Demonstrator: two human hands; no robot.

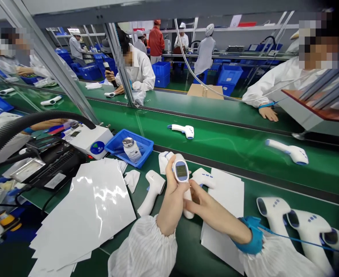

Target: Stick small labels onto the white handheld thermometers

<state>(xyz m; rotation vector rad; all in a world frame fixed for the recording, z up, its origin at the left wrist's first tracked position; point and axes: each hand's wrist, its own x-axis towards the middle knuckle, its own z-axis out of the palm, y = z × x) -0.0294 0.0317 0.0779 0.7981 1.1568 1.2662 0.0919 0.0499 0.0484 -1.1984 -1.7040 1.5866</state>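
Observation:
A white infrared thermometer point(181, 170) with a small grey screen faces me, held between both hands over the bench. My left hand point(171, 200) is wrapped round its head and upper grip. Lower down, my right hand point(202, 200) has its fingers closed on the handle; a blue wrist strap circles that wrist. Just left of my hands, another thermometer point(152, 190) lies on the green bench. Behind my right hand, one more thermometer point(203, 177) rests partly on white sheets point(227, 192).
A thermometer point(183, 130) and another thermometer point(290, 152) lie on the green conveyor belt point(230, 140). A blue tray point(146, 154) holds a white bottle point(132, 149). Glossy sheets point(91, 200) cover the left bench. Several thermometers point(276, 209) lie at right. Co-workers sit across the belt.

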